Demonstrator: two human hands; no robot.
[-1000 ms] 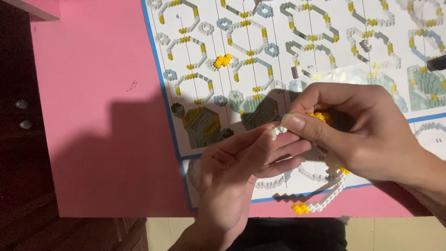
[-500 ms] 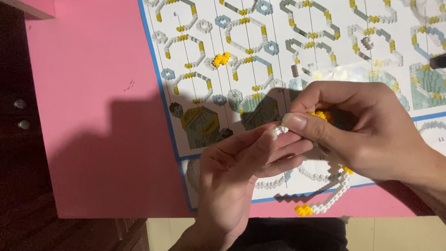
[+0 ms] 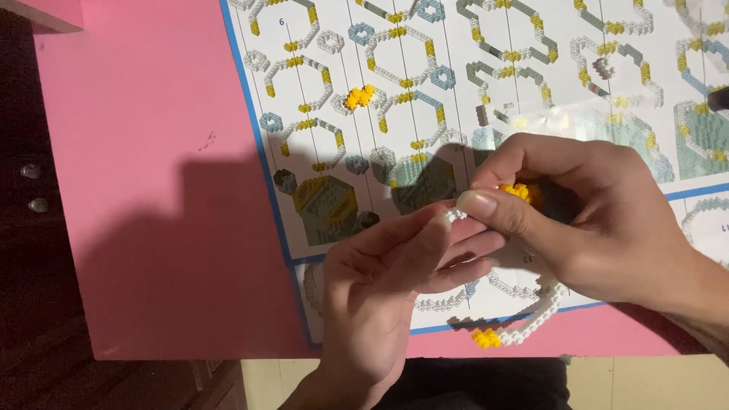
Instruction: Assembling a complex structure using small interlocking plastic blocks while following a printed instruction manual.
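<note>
The small white plastic brick piece point(image 3: 454, 216) sits pinched between your left hand point(image 3: 383, 292) fingertips and your right hand point(image 3: 588, 220) thumb, above the printed instruction sheet point(image 3: 456, 83). Keep both grips closed and firm, and press squarely. The white-and-yellow brick chain point(image 3: 524, 326) hangs below, over the pink table point(image 3: 152, 190); support it.

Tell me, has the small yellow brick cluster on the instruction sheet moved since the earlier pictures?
No. The yellow brick cluster lies on the same spot of the instruction sheet.
</note>
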